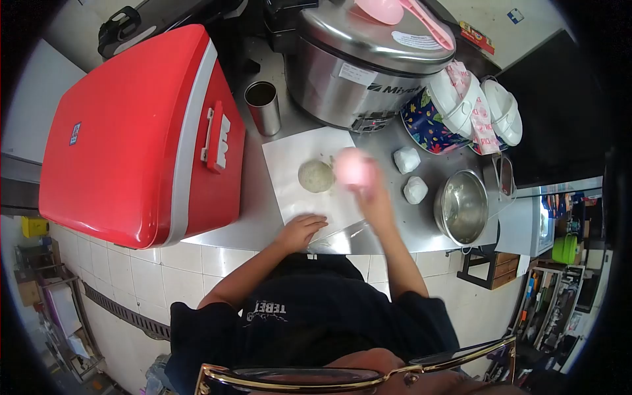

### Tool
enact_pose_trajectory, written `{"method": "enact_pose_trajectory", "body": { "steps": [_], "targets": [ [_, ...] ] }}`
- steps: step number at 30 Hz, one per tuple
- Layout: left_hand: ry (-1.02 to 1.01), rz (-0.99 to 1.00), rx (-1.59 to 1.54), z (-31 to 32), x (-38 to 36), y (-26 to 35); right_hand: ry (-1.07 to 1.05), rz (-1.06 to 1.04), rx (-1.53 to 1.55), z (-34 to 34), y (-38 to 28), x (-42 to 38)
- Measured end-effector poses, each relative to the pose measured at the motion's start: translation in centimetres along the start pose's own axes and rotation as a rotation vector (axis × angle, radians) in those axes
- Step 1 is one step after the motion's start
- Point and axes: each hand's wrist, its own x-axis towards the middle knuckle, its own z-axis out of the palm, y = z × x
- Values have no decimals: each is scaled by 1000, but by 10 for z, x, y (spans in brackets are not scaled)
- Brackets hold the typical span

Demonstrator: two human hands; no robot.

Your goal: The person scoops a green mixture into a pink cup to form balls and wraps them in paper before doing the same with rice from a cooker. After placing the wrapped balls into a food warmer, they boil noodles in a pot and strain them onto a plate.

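My right hand [373, 194] is closed on a round pink scoop [355, 167], blurred by motion, over the right part of a white paper sheet [288, 148]. Left of the scoop, a pale, greyish-green round mound [316, 176] sits on the sheet; what it is made of cannot be told. My left hand [304, 232] lies on the sheet's near edge with its fingers stretched out, holding nothing. Two small white wrapped bundles [407, 159] [415, 189] rest on the steel counter, right of my right hand.
A red cooler box [131, 138] fills the left side. Behind the sheet stand a steel tumbler [262, 108] and a large rice cooker [355, 69] with pink utensils [421, 23] on its lid. Patterned containers [428, 125] and a steel bowl [462, 207] are on the right.
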Motion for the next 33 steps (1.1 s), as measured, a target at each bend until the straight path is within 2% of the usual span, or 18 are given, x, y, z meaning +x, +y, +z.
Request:
{"method": "enact_pose_trajectory", "body": {
  "steps": [1,2,3,5,7,9,11,13,14,16,17,19,21,25,27,29,31,33],
  "targets": [
    [4,-3,5,-5,1,0,147,49,-69,-34,8,-4],
    [60,-39,69,-11,3,2,226,354,34,-74,-10,-3],
    [113,-74,132,-14,4,2,399,183,-234,-103,42,-13],
    [187,-46,143,-12,6,-6,530,387,-182,-158,90,-30],
    [165,-58,102,-12,8,-7,476,529,-357,-189,135,-45],
    [171,-66,108,-11,10,-10,177,806,-518,-203,150,-47],
    [182,-74,116,-10,11,-12,142,816,-534,-201,166,-50],
    [198,-63,90,-11,13,-13,468,312,-1076,-179,147,-39],
    [197,-66,91,-11,14,-14,501,328,-661,-156,135,-32],
    [224,-62,9,-10,13,-16,323,-95,-378,-92,129,-30],
    [216,-65,9,-11,14,-14,1,-125,-344,-70,82,-18],
    [175,-183,11,-16,20,-7,-20,-124,-322,-37,68,-21],
    [174,-215,97,-24,27,6,-201,-111,-440,-15,91,-24],
    [140,-298,422,-40,38,26,-73,-144,-688,-24,114,-15],
    [149,-321,493,-43,43,26,-196,-289,-231,-33,72,3],
    [159,-338,564,-49,46,29,-279,-380,-276,-17,48,18],
    [303,-100,730,-59,48,35,-417,-558,-467,8,62,28],
    [203,-112,704,-55,26,14,-539,-548,-471,18,88,28]
  ]
}}
